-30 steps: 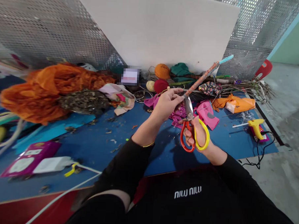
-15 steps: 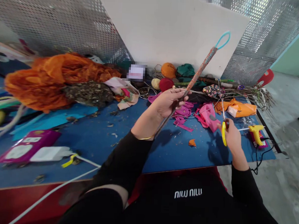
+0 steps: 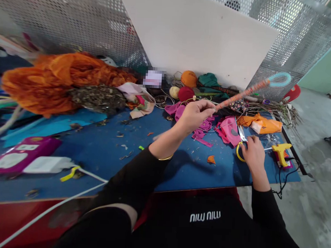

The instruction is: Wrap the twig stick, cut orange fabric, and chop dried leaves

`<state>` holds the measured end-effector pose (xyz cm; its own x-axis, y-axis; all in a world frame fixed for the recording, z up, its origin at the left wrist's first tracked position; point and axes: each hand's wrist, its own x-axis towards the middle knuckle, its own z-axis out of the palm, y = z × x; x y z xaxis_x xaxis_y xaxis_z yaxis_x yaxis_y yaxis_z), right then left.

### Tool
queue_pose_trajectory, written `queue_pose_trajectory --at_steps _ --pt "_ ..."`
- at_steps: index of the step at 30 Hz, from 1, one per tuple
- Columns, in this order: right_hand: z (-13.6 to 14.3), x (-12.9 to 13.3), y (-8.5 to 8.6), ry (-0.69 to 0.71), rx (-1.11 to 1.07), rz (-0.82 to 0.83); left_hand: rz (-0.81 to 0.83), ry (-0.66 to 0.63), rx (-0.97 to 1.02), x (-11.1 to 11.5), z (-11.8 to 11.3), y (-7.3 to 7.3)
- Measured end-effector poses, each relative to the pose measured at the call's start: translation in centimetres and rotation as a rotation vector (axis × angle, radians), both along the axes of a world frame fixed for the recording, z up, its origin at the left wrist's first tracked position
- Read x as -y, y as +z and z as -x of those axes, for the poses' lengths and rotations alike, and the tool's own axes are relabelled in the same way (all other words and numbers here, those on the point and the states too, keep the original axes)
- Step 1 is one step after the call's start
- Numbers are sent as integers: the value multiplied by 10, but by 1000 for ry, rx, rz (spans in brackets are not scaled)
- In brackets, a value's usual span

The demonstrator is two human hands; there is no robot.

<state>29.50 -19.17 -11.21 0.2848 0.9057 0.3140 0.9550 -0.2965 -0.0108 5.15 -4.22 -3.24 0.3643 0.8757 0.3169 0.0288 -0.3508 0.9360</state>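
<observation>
A thin stick (image 3: 242, 95), wrapped in orange thread and topped by a light blue loop (image 3: 280, 80), slants up to the right from my left hand (image 3: 196, 116), whose fingers pinch it. Yellow-handled scissors (image 3: 240, 151) lie at the table's right part, blades partly apart. My right hand (image 3: 253, 151) is over their handles with its fingers bent; whether it grips them is unclear. Pink cloth (image 3: 228, 131) lies just behind the scissors. A small orange scrap (image 3: 211, 159) is on the blue table (image 3: 188, 172) between my hands.
A yellow glue gun (image 3: 281, 153) with a black cord is at the right edge. Orange cloth (image 3: 65, 81), dry leaves (image 3: 99, 98) and a purple power strip (image 3: 25, 154) occupy the left. Yarn balls and twigs line the back, before a white board (image 3: 199, 37).
The stick has tilted down to the right, its loop now lower. My right hand has lowered the scissors to the table, and its fingers have shifted on the handles.
</observation>
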Motion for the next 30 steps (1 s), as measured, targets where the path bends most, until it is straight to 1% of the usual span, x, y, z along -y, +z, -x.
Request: queue_pose_trajectory --at_steps 1,3,4,5,6,8,10,12,13,15,17,18,19,20,22,23,24,25,26,28,30 --pt "2 0 8 73 28 -128 -126 67 -103 4 -1 0" --pt "7 -6 28 187 107 -375 -343 188 -294 9 -1 0" --pt "8 -11 41 221 151 -456 -417 225 -360 10 0 0" --pt "9 -18 53 250 188 -487 -471 235 -402 10 0 0" --pt "9 -27 66 280 209 -466 -513 214 -424 9 1 0" --pt "6 -46 85 357 216 -305 -577 133 -429 3 3 2" --pt "2 -65 93 423 189 -108 -616 69 -409 -3 7 5" --pt "3 -79 89 403 139 26 -608 84 -330 -7 10 8" --pt "6 -85 83 359 108 52 -585 128 -250 -8 11 9" --pt "14 -91 68 250 42 27 -514 287 -15 -7 10 8" --pt "25 -93 51 188 -32 -24 -395 459 238 -6 5 3" --pt "30 -94 43 179 -69 -37 -306 495 338 -6 1 -1" --pt "34 -94 36 181 -103 -42 -194 475 404 -7 -3 -4" --pt "38 -93 29 193 -134 -41 -64 398 433 -9 -8 -8" --pt "42 -91 19 230 -198 -28 189 160 419 -11 -17 -15" --pt "43 -90 15 254 -239 -17 282 54 405 -13 -20 -18" --pt "44 -89 12 281 -291 -3 340 -19 400 -14 -23 -21" --pt "45 -87 9 310 -353 17 369 -55 407 -14 -26 -24" --pt "46 -86 7 335 -415 39 378 -57 426 -14 -28 -27" --pt "48 -84 4 365 -509 68 369 -18 457 -14 -31 -31" --pt "50 -83 4 356 -537 70 359 27 472 -13 -34 -35"
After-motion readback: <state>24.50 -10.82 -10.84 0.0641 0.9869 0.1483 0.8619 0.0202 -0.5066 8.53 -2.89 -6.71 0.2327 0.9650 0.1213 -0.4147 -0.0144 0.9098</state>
